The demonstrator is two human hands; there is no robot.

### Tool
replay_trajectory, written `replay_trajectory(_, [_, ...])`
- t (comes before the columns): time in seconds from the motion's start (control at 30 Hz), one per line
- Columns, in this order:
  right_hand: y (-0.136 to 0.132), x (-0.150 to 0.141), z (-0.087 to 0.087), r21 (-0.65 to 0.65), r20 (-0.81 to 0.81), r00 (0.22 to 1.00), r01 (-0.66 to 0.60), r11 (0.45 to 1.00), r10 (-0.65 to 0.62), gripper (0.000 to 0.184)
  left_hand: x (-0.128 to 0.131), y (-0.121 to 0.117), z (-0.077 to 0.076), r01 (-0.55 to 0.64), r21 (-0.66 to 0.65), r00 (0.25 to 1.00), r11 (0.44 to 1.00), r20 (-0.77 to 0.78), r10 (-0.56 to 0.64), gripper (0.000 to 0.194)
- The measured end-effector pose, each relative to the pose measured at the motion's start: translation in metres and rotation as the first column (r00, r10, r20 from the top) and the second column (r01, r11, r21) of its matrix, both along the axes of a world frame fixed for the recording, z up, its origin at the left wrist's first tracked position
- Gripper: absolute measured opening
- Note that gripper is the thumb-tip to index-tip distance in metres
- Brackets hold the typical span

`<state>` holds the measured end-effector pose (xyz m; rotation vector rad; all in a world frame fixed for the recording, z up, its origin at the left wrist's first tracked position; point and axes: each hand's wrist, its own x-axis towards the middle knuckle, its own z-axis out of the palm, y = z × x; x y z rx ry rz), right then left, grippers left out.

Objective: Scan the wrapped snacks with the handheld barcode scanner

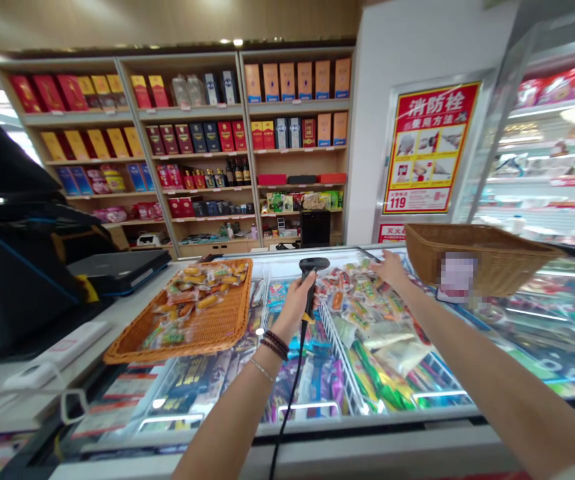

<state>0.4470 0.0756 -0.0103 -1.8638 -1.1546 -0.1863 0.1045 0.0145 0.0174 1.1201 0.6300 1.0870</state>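
Observation:
My left hand (292, 307) is shut around the handle of a black corded barcode scanner (313, 265), held upright with its head at the top. Its black cable (290, 393) runs down past my wrist. My right hand (390, 270) is stretched out, fingers apart, at the far side of a heap of small packaged snacks (362, 310) in a wire-divided freezer bin. It rests at or just above the packets and holds nothing. Left of the scanner, a woven orange tray (217, 340) holds more packaged snacks (197, 300).
A glass-topped chest freezer (207, 413) lies beneath my arms. A woven brown basket (472, 257) sits to the right, with a white counter (82, 327) and dark checkout equipment (12, 253) to the left. Wooden shelves of boxes and bottles (177, 147) stand behind.

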Motion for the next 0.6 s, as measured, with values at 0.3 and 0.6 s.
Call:
replay_trajectory(0.3, [0.054, -0.119, 0.009, 0.319, 0.199, 0.946, -0.31, 0.896, 0.257, 0.025, -0.098, 0.004, 0.011, -0.256, 0.068, 0.966, 0.964, 0.062, 0.252, 0.06])
replay_trajectory(0.6, [0.078, -0.417, 0.008, 0.028, -0.008, 0.4, -0.916, 0.4, 0.917, 0.025, -0.242, -0.005, 0.022, -0.6, 0.106, 0.8, 0.793, 0.044, 0.599, 0.066])
